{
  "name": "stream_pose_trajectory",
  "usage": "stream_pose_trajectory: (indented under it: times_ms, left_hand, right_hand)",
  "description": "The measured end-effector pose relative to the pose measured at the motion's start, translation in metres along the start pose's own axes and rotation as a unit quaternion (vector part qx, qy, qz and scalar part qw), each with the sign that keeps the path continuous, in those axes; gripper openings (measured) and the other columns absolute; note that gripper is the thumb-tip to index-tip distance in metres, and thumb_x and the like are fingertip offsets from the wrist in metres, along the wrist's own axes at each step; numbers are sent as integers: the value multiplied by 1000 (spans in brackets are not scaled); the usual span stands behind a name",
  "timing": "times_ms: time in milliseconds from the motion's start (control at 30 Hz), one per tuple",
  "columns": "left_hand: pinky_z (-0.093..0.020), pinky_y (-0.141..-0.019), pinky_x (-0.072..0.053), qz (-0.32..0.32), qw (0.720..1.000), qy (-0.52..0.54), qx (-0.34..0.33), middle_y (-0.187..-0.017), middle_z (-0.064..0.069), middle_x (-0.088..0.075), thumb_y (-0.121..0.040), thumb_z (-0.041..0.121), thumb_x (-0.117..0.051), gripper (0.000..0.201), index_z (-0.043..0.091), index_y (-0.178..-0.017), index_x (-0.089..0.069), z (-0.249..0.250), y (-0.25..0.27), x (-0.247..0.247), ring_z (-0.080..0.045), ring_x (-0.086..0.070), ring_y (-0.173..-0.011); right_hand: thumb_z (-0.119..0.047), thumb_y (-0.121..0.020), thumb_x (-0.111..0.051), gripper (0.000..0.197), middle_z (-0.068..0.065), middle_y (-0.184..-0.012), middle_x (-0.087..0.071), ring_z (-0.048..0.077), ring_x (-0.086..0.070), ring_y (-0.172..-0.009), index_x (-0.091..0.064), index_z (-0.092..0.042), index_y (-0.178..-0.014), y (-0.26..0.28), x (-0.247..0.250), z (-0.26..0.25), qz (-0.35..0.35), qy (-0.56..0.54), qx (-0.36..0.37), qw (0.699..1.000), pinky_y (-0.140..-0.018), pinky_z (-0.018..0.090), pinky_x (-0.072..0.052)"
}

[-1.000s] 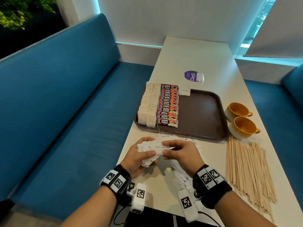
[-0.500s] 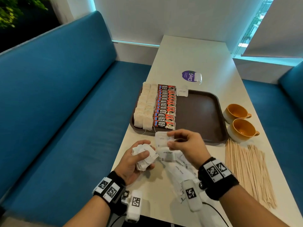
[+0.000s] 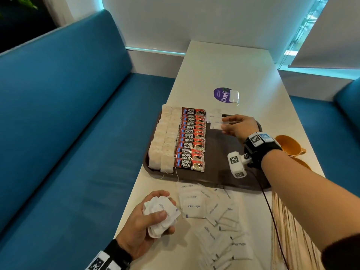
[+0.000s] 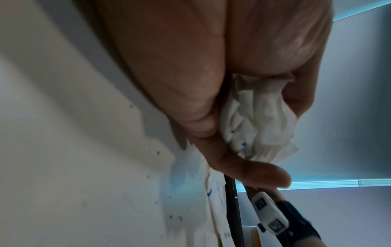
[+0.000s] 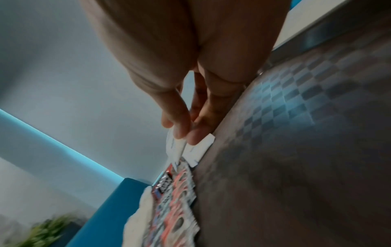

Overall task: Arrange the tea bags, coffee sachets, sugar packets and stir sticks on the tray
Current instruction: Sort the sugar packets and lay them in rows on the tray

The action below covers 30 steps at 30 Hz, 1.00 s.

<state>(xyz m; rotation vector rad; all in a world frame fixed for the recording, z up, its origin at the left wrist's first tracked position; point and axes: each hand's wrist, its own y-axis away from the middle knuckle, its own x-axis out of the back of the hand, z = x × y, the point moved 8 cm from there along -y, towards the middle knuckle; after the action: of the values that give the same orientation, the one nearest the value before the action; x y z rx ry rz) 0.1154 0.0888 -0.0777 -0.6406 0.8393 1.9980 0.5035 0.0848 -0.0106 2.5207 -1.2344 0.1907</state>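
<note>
At the far edge of the tray (image 3: 243, 184), beside the far end of the coffee sachets (image 3: 191, 139), a sugar packet (image 3: 219, 124) is pinched between thumb and fingertips of the right hand (image 3: 240, 128) and is held low over the tray floor; in the right wrist view it is seen next to another white packet (image 5: 197, 151) lying on the tray. One or two packets already lie at that far edge. A crumpled bundle of sugar packets (image 3: 160, 213) is gripped in the curled fingers of the left hand (image 3: 144, 225), above the near left part of the table (image 3: 224, 61). More loose sugar packets (image 3: 212, 213) are scattered on the table just in front of the tray's near edge. Two rows of tea bags (image 3: 165, 139) fill the tray's left side. Stir sticks (image 3: 292, 230) lie on the table by the near right, partly hidden by the forearm. The packets are judged light, thin and limp, easily creased; a pinch at one short edge should serve best. The right half of the tray is judged open for a further column. Two orange cups (image 3: 288, 147) stand just beside the tray's right edge and could be knocked by the wrist.
</note>
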Motion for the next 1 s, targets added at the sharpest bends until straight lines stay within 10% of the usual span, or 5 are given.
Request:
stream_pose_trajectory:
  times_ms: [367, 567, 1000]
  left_hand:
    - [-44, -54, -57, -2, 999, 2, 39, -99, -28, -61, -39, 3, -102, 64, 11, -95, -72, 2, -5, -1, -46, -60, -62]
    - [-47, -52, -56, 22, 998, 10, 57, -103, -30, -59, -32, 1, -103, 89, 3, -110, -62, 0, -8, 6, -52, -57, -64]
    - [-47, -60, -59, 14, 998, -55, -9, -105, -24, -61, -48, 7, -98, 72, 8, -112, -67, 3, -3, 1, -41, -61, -79]
  right_hand:
    - [-7, -79, -85, 19, 6, -90, -77, 21, -72, -83, -79, -24, -84, -69, -19, 10, 2, 146, 5, 989, -84, 35, -63]
    - [-18, -77, -89, 15, -1, -93, -75, 14, -66, -80, -79, -27, -82, -81, -20, 9, 9, 239, 17, 971, -87, 33, -60]
    - [-16, -84, -81, 14, 3, -96, -73, 19, -70, -85, -73, -26, -89, -28, -9, -18, 31, 186, 35, 981, -86, 41, -62]
